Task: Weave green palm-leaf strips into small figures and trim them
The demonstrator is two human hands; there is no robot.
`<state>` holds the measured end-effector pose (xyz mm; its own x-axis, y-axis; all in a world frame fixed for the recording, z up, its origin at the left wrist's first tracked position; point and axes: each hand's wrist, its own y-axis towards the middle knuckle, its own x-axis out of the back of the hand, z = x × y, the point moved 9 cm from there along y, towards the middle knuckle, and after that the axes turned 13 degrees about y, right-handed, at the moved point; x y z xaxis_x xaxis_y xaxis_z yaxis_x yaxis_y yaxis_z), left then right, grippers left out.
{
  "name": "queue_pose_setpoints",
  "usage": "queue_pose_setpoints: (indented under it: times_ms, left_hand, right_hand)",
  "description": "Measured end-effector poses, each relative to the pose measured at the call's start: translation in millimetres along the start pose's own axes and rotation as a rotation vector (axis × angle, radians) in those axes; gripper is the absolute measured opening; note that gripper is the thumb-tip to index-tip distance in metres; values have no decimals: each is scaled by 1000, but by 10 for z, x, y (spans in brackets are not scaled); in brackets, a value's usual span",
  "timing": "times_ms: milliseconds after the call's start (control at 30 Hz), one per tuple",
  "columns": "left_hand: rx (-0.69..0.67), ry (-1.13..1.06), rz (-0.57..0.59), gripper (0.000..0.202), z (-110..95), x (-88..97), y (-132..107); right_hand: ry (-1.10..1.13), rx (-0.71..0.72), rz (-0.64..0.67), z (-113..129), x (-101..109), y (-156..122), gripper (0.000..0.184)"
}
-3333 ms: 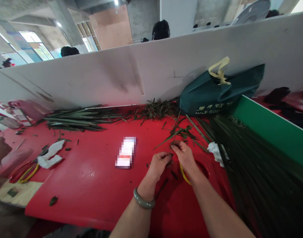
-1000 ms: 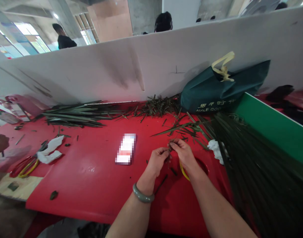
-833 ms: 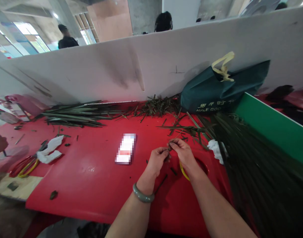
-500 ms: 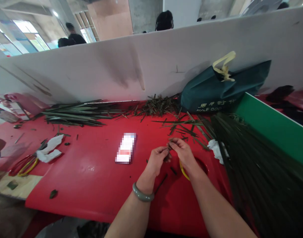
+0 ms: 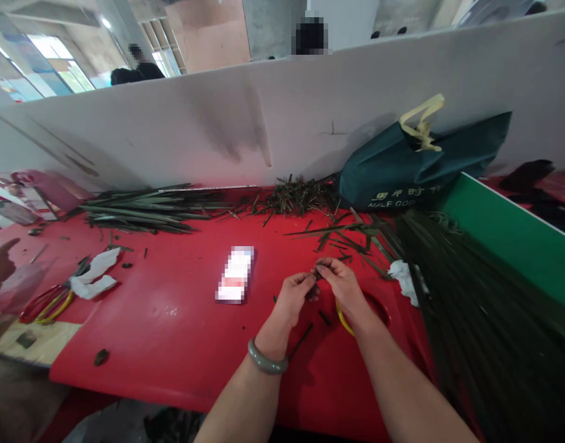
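My left hand (image 5: 293, 299), below a grey-green bangle (image 5: 266, 359), is closed in a pinch. Its fingertips meet those of my right hand (image 5: 341, 282), which is also pinched. Between them is a small dark piece of leaf strip (image 5: 316, 275), mostly hidden by the fingers. Under my right wrist, a yellow handle loop (image 5: 343, 319) and a red one show in part on the red table (image 5: 181, 344). Short leaf scraps (image 5: 325, 317) lie just below my hands.
Long leaves (image 5: 485, 314) pile up at the right beside a green panel (image 5: 513, 234). A dark green bag (image 5: 393, 166) leans on the white partition (image 5: 172, 129). A phone (image 5: 235, 275), leaf strips (image 5: 148, 209), scissors (image 5: 52, 304) and another person's hand (image 5: 0, 264) are to the left.
My hands keep nearly the same place and pinch, with only slight finger movement. At the left edge, the other person's hand has come further into view, a finger stretched out.
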<state>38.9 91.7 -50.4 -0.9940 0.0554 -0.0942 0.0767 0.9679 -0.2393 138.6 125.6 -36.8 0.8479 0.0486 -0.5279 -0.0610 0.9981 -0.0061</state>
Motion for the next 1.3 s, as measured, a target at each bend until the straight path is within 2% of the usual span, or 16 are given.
queue_pose_setpoints:
  times_ms: [467, 700, 900, 1100, 1300]
  left_hand:
    - [-34, -5, 5, 21, -31, -13, -7]
    - [-68, 5, -74, 15, -33, 42, 13]
    - [-69, -8, -82, 15, -32, 46, 16]
    - [-95, 55, -91, 13, -52, 50, 15]
    - [-110, 136, -105, 15, -80, 54, 5]
  right_hand:
    - [-33, -17, 15, 4, -23, -23, 17]
    - [-94, -4, 37, 40, -64, -44, 17]
    - [-72, -14, 18, 0, -41, -26, 21]
    - [-152, 16, 21, 41, -36, -29, 24]
    - [-133, 10, 0, 116, -76, -60, 22]
